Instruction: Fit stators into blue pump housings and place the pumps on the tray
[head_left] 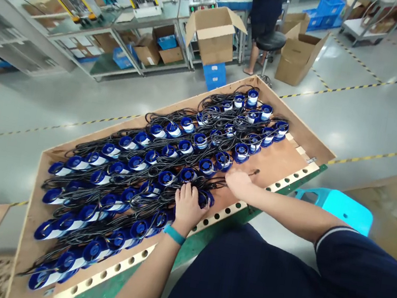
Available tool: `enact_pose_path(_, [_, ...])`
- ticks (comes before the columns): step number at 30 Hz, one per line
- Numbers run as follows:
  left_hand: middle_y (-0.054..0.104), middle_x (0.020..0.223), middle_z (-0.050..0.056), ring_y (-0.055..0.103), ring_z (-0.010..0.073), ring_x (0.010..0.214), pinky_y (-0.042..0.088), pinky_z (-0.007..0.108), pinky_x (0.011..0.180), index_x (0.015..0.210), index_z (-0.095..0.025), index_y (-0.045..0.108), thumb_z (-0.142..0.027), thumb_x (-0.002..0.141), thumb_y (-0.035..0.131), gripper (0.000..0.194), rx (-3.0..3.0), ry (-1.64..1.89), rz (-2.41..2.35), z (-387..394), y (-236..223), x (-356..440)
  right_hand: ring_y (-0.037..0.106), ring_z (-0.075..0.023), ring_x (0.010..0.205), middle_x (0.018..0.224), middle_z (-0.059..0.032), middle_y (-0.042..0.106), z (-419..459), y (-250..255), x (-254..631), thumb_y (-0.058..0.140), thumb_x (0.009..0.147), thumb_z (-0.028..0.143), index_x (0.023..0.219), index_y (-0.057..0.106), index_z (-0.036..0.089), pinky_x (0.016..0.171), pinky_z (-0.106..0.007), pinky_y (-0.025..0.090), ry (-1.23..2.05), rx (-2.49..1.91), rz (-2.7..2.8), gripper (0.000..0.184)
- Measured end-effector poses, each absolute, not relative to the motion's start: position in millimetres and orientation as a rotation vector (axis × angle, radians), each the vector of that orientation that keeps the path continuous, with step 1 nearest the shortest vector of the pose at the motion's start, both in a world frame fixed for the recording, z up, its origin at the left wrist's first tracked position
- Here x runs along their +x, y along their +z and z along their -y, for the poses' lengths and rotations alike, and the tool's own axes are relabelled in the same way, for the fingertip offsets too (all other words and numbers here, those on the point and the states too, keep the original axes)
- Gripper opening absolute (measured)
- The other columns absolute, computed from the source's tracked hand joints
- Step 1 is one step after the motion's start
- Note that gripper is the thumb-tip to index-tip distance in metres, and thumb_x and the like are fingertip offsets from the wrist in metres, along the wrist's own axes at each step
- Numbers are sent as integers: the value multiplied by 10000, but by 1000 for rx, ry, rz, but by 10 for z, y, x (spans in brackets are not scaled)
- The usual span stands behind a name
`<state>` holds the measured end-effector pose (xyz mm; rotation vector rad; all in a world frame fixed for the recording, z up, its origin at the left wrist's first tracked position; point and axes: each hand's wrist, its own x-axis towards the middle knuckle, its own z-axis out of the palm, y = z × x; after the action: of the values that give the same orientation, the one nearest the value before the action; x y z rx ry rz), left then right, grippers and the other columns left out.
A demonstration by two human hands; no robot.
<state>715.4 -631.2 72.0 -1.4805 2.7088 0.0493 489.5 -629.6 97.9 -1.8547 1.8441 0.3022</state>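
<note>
A shallow cardboard-lined tray point(278, 161) holds several blue-and-white round parts point(167, 157) with tangled black cables, laid in rows. My left hand point(187, 207), with a teal wristband, rests on a blue part and its cables near the tray's front edge, fingers curled over it. My right hand point(238, 182) lies just right of it on the tray floor, fingers pinched on a black cable end point(253, 172) beside the bare patch of cardboard.
A perforated wooden rail point(291, 179) edges the tray front. A turquoise stool point(339, 207) stands to the right. Open cardboard boxes point(298, 54) and a person at a bench point(264, 9) are beyond, across the grey floor. Metal racks point(89, 28) stand far left.
</note>
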Motion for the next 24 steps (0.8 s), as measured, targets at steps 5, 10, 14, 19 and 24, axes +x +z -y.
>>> enact_pose_path(5, [495,1450,296,419,439,1383,290,627,1172,1320,-34,547,-483,794,621,695,-1559,122,-2756,6283,655,7164,602,-249,1022,1178,-198,586,5759,857,5001,362,1003,130,1192,635,85,916,-356,490,186,-2019,-1767,335])
enact_pose_path(10, [491,1443,298,425,447,1374,283,634,1173,1324,-25,552,-483,808,600,692,-1579,105,-2817,6271,642,7169,578,-259,1039,1138,-198,615,5494,590,4882,431,965,124,1087,694,63,931,-356,458,340,-1974,-1687,297])
enact_pose_path(14, [504,1416,273,441,446,1352,298,642,1156,1382,-82,533,-468,809,615,695,-1539,115,-2850,6270,674,7185,494,-325,1235,1404,-296,473,5700,488,4605,357,955,72,1241,641,-20,1040,-430,391,348,-1888,-1900,413])
enact_pose_path(19, [512,1383,266,445,429,1334,328,628,1131,1337,-96,560,-473,838,591,627,-1497,102,-2854,6297,726,7191,465,-312,1286,1451,-269,450,6097,376,4427,427,962,123,1414,507,-6,1062,-407,390,231,-1747,-2067,477])
enact_pose_path(24, [588,1199,238,529,401,1189,415,596,1019,1171,-98,621,-513,894,500,513,-1354,-34,-2871,6340,845,7168,472,-314,1275,1424,-240,476,6042,409,4640,529,971,286,1431,482,51,1045,-427,416,22,-1540,-2238,519])
